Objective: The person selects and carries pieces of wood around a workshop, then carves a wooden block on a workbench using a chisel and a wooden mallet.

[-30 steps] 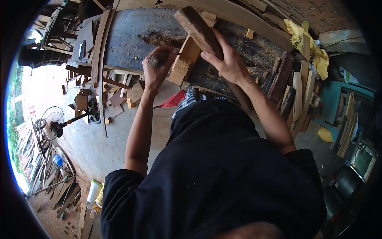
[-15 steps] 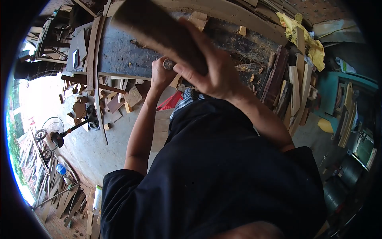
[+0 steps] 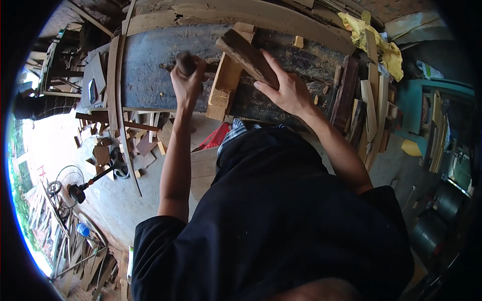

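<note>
My left hand is closed round the handle of a tool, whose round end points up toward the camera. The tool's lower part is hidden. My right hand grips a thick dark wooden block, tilted up to the left above the bench. Between and below the hands, a pale notched wood piece lies across the dark workbench. The tool is left of this piece; I cannot tell whether they touch.
A small wood block lies on the bench. Long boards are stacked at its right, near a yellow sack. Offcuts litter the floor at left, beside a black pedestal fan. A red object is below the bench edge.
The wooden block swung left over the tool's end, then back right, uncovering the pale piece. My left hand with the tool has shifted left, away from that piece. The view has shifted slightly.
</note>
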Motion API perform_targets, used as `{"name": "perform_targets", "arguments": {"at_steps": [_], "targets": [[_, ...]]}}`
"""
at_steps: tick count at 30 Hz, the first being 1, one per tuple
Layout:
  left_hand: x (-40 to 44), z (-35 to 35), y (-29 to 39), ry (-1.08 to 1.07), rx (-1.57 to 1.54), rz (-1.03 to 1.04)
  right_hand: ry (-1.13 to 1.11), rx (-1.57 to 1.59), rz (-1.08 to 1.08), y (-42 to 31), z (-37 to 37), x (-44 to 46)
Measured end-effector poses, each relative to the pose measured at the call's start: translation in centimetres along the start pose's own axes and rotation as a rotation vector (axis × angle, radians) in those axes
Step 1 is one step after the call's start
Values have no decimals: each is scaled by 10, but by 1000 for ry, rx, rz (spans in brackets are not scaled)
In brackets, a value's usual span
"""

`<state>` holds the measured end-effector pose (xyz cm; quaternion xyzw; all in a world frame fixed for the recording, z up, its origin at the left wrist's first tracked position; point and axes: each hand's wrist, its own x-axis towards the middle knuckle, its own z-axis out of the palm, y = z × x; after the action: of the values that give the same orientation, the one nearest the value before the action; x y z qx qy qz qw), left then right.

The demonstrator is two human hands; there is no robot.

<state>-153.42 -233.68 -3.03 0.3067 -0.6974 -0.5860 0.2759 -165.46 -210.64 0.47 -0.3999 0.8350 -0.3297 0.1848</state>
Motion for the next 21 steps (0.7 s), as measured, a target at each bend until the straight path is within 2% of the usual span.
{"name": "perform_targets", "arguments": {"at_steps": [3,4,5,7,8,9,10,12,13,15,17,19,21], "targets": [[46,0,-18,-278,414,-139,123,39,-6,19,6,-9],[54,9,-30,-275,568,-127,183,41,-8,22,7,-11],[69,13,-62,-361,789,-105,203,37,11,22,6,-14],[78,23,-112,-524,882,-142,221,0,80,21,4,-23],[84,27,-158,-525,885,-127,250,-17,99,18,2,-29],[79,30,-155,-566,943,-141,277,-26,133,16,-2,-36],[79,32,-161,-643,856,-373,259,-49,186,14,-5,-44],[73,38,-188,-538,873,-236,251,-113,286,16,-7,-59],[76,40,-186,-568,871,-219,269,-118,313,19,-6,-66],[80,41,-183,-577,802,-409,365,-86,337,24,-4,-81],[82,52,-170,-609,761,-401,370,-93,400,27,-4,-92],[79,70,-166,-643,640,-344,471,-63,433,32,-2,-102],[74,95,-167,-675,562,-371,442,-81,438,37,-4,-108]]}}
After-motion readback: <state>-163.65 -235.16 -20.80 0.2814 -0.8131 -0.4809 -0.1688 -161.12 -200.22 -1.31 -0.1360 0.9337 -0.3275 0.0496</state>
